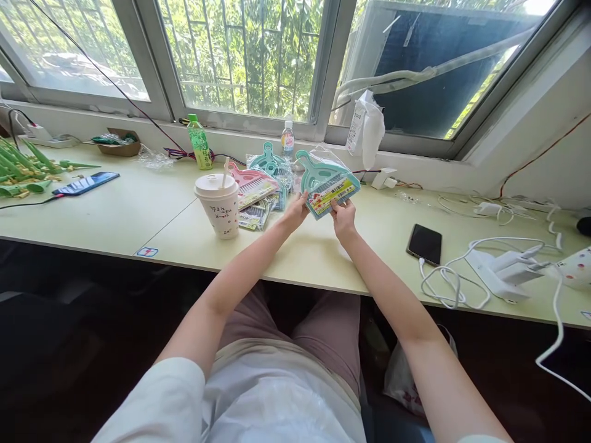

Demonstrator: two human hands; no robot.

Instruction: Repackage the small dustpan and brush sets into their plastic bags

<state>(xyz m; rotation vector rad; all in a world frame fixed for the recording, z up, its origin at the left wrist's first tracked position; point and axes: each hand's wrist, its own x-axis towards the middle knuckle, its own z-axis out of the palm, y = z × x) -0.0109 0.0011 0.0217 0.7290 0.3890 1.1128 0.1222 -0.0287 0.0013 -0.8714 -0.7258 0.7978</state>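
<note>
Between my two hands, a teal mini dustpan and brush set (323, 178) in clear wrap is raised over the table, its yellow label facing me. My left hand (296, 212) grips the lower left corner. On the lower right edge, my right hand (344, 218) is closed with the thumb over the label. Left of it lies a pile of similar packaged sets, among them a pink dustpan set (252, 184) and another teal dustpan set (268, 161). A white paper cup (218, 206) with a lid and straw stands in front of that pile.
A green drink bottle (200, 143) and a small clear bottle (287, 138) stand near the window. To the right lie a black phone (425, 244) and a white power strip (496, 274) with loose cables. A second phone (87, 184) rests beside green leaves (28, 166).
</note>
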